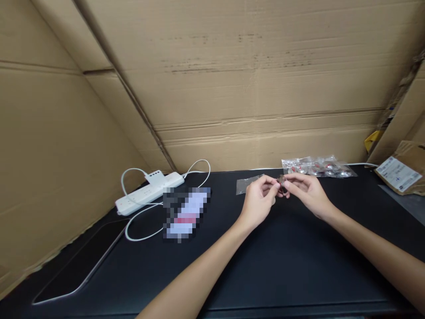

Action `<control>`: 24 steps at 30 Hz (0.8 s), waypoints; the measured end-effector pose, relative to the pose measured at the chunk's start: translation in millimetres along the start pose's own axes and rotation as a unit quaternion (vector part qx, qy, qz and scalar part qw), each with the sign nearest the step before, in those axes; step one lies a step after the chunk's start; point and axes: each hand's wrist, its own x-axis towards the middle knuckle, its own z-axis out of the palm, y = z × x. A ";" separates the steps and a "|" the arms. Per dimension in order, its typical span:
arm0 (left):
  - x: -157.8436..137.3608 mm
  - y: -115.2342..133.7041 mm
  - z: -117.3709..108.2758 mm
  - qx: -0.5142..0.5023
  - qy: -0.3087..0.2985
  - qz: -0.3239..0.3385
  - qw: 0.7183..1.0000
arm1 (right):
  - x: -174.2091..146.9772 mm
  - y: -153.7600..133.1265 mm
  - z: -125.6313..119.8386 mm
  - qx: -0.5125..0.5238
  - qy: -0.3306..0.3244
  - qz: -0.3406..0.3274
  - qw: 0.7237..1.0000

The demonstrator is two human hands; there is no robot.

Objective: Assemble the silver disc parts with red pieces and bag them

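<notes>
My left hand (260,199) and my right hand (307,192) meet above the black table, fingertips pinched on one small roundish object (282,180). It looks dark and partly shiny, with a bit of red by the left fingertips. Its kind is too small and too covered by fingers to make out. Behind my left hand a flat clear plastic bag (245,184) lies on the table, partly hidden by the hand. Beyond my right hand lie several clear packets (320,167) with shiny round pieces and red spots inside.
A white power strip (142,195) with a plugged-in charger and looping white cables (146,238) sits at the left. Near it are a pixelated phone-like shape (187,215) and a dark tablet (84,261). Cardboard walls (252,88) enclose the table (282,274). A labelled brown package (403,170) stands right.
</notes>
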 end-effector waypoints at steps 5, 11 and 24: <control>-1.1 0.6 1.1 0.047 -0.013 -0.001 0.999 | -4.3 2.8 -0.1 -0.166 0.004 -0.076 0.983; -0.2 -2.1 -4.6 0.171 -0.024 0.008 0.985 | -7.3 2.2 -1.9 -0.281 0.045 -0.100 0.953; 8.1 15.7 -31.5 0.424 0.019 0.096 0.900 | 8.9 8.0 -19.5 0.008 0.077 0.079 0.994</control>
